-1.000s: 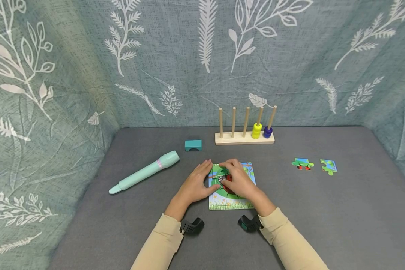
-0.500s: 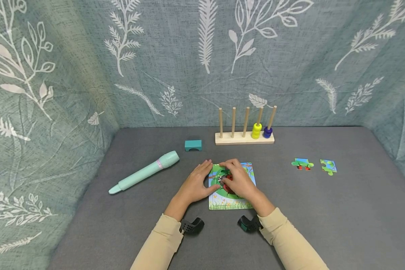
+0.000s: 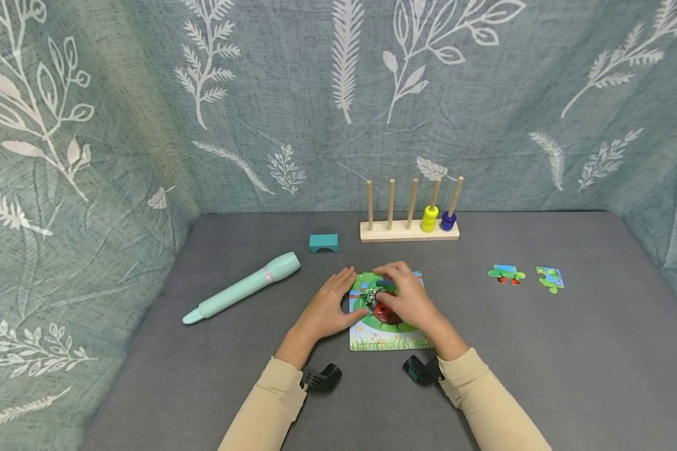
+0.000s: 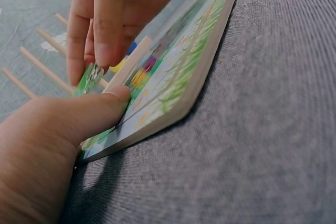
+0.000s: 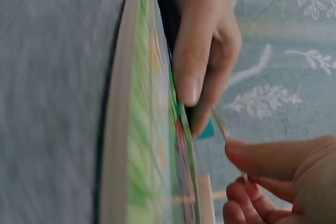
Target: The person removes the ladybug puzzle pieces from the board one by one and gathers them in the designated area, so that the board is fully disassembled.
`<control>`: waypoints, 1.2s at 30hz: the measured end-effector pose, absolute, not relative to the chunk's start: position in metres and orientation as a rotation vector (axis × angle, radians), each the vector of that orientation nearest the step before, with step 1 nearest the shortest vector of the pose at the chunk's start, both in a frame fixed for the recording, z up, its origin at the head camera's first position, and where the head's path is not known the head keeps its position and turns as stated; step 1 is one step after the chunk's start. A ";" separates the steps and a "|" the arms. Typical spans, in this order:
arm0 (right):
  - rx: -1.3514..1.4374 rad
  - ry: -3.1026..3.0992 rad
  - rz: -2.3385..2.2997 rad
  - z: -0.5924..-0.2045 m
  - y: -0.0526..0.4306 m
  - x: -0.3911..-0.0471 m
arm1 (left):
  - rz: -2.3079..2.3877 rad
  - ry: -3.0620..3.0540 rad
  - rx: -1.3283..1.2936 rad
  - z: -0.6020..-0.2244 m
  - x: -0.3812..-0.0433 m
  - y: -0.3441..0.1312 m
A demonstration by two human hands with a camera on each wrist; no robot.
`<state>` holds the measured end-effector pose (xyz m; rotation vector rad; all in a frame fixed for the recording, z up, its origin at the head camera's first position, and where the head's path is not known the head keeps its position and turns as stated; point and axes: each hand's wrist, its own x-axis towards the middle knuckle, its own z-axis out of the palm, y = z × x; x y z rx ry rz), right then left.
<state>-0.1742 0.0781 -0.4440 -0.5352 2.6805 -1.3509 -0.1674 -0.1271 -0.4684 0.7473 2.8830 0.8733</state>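
A ladybug jigsaw puzzle board (image 3: 389,343) lies in front of the person in the head view. At its left edge rests the left hand (image 3: 328,308), fingers extended, the thumb on the picture. The right hand (image 3: 410,302) is over the board's upper part and pinches a puzzle piece (image 4: 89,81) between thumb and fingers. In the right wrist view the thin edge of that puzzle piece (image 5: 221,124) stands raised and tilted off the board; its face is partly hidden by fingers. A darker patch shows in the picture beneath the right hand.
Two loose puzzle pieces (image 3: 506,274) lie at the right. Behind the board stands a wooden peg rack (image 3: 392,235) with yellow and blue rings. A teal arch block (image 3: 323,242) and a mint-green pen-shaped toy (image 3: 242,289) are to the left. Patterned cloth hangs behind the table.
The right hand has moved slightly up and to the right, lifting the puzzle piece, and more of the ladybug shows below it. The left hand has stayed put.
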 end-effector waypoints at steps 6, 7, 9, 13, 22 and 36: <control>-0.548 2.649 -1.354 -0.440 0.090 -0.178 | 0.875 2.880 0.744 -0.468 -0.167 -0.126; -0.551 2.641 -1.354 -0.439 0.093 -0.179 | 0.874 2.879 0.741 -0.468 -0.167 -0.127; -0.548 2.635 -1.353 -0.438 0.099 -0.181 | 0.874 2.874 0.733 -0.467 -0.167 -0.127; -0.527 2.646 -1.344 -0.434 0.114 -0.184 | 0.863 2.869 0.730 -0.467 -0.167 -0.126; -0.422 2.756 -1.298 -0.437 0.163 -0.188 | 0.859 2.869 0.739 -0.468 -0.167 -0.127; -0.341 2.837 -1.155 -0.443 0.224 -0.190 | 0.878 2.863 0.736 -0.469 -0.168 -0.127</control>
